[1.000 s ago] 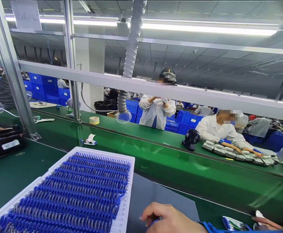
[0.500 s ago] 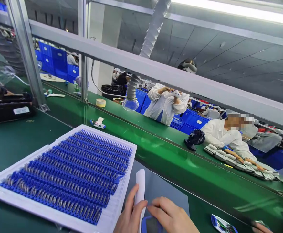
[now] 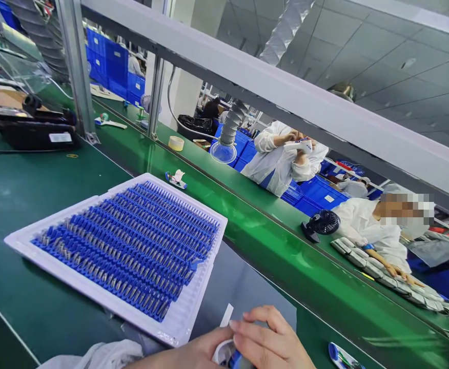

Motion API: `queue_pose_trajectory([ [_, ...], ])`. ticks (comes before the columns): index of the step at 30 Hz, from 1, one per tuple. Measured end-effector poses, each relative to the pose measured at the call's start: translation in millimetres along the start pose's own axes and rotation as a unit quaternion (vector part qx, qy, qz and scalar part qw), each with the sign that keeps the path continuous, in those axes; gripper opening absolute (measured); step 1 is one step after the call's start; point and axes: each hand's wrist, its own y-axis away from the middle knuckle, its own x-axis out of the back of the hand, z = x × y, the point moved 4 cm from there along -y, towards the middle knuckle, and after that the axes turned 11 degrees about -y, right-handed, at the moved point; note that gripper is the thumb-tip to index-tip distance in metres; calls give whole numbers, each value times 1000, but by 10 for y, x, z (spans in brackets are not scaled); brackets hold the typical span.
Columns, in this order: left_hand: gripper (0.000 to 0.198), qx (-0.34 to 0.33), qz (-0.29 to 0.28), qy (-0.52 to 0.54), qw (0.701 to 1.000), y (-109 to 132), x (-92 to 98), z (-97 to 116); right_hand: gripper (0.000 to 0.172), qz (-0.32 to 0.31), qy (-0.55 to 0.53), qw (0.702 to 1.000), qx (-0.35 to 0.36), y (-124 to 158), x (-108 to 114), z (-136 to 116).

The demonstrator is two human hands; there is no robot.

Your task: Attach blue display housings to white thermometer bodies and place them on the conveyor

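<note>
At the bottom edge, my left hand (image 3: 205,348) closes round a white and blue plastic housing (image 3: 224,353), partly cut off by the frame. My right hand (image 3: 272,338) lies over the same piece from the right, its fingers bent and meeting the left thumb. A narrow white end (image 3: 227,313) shows beyond the fingers; whether it belongs to the housing is hidden. Left of my hands lies a white tray (image 3: 199,302), packed with rows of small blue parts with metal pins (image 3: 124,251). Beneath my hands is a grey mat (image 3: 243,279).
A green conveyor belt (image 3: 263,241) runs diagonally past the bench. On it are an opened blue-white device (image 3: 176,179) and another (image 3: 343,356) at lower right. Across it stand a black fan (image 3: 320,224), a tape roll (image 3: 176,143) and two people in white coats. A black box (image 3: 36,130) sits far left.
The view has shifted, and the tray appears farther right. The long white piece upright in my left hand is now lowered, and my right fingers have closed over the housing.
</note>
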Motion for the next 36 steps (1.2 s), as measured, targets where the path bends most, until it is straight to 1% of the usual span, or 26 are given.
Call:
queue_pose_trajectory([
  [3, 64, 26, -7, 70, 997, 14, -31, 13, 24, 29, 38, 999, -4, -8, 2, -42],
  [6, 66, 43, -1, 109, 993, 15, -41, 16, 20, 39, 26, 999, 2, 13, -23, -69],
  [8, 66, 47, 10, 107, 993, 14, -29, 15, 21, 32, 15, 999, 2, 41, -56, -58],
  [11, 66, 58, 12, 106, 993, 16, -22, 6, 23, 20, 6, 1000, -3, 95, -100, -24],
  [13, 67, 57, 14, 103, 993, 20, -20, 7, 23, 25, 2, 1000, 1, 122, -107, -17],
  [17, 68, 63, 15, 95, 993, 26, -15, -9, 18, 45, -8, 999, 6, 119, -81, -29],
  [22, 64, 61, -1, 85, 995, 5, 9, -51, 19, 57, -33, 998, -19, 78, -59, 5],
  [27, 64, 64, -5, 80, 995, -12, 32, -81, 14, 63, -30, 998, -3, 98, -73, 10],
  [32, 65, 70, -5, 80, 994, 0, 6, -66, 10, 71, -37, 997, 0, 109, -45, -4],
  [34, 66, 69, -13, 78, 994, 0, -4, -58, 10, 68, -62, 996, -6, 104, -19, 5],
  [36, 67, 67, -17, 65, 995, -1, -5, -54, 11, 72, -76, 994, -26, 95, 19, 33],
])
